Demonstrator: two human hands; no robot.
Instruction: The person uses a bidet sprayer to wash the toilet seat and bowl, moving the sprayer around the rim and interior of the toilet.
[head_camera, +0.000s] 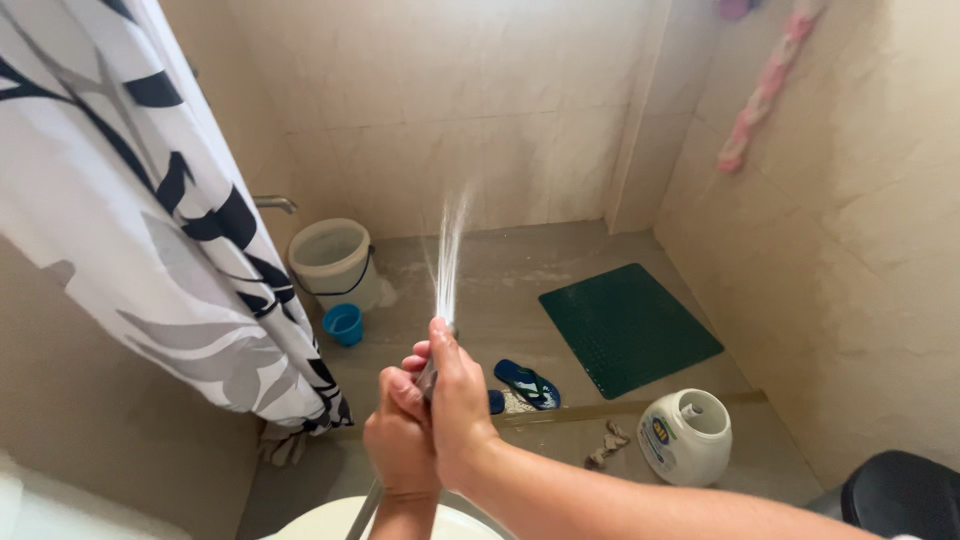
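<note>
2 hands clench 1 handheld sprayer (428, 378) at centre frame, above the pale toilet rim (330, 520). left hand (400, 440) is wrapped tight round the lower part; right hand (460, 400) closes over the top, thumb pressing. water jet (448, 250) shoots up and forward toward the tiled shower floor. sprayer hose (363, 512) runs down past the left wrist. beyond: white bucket (332, 262) with blue cup (344, 324) just beside it, green mat (628, 326), blue sandal (527, 384), white detergent jug (686, 436), patterned shower curtain (150, 210) at left.
</note>
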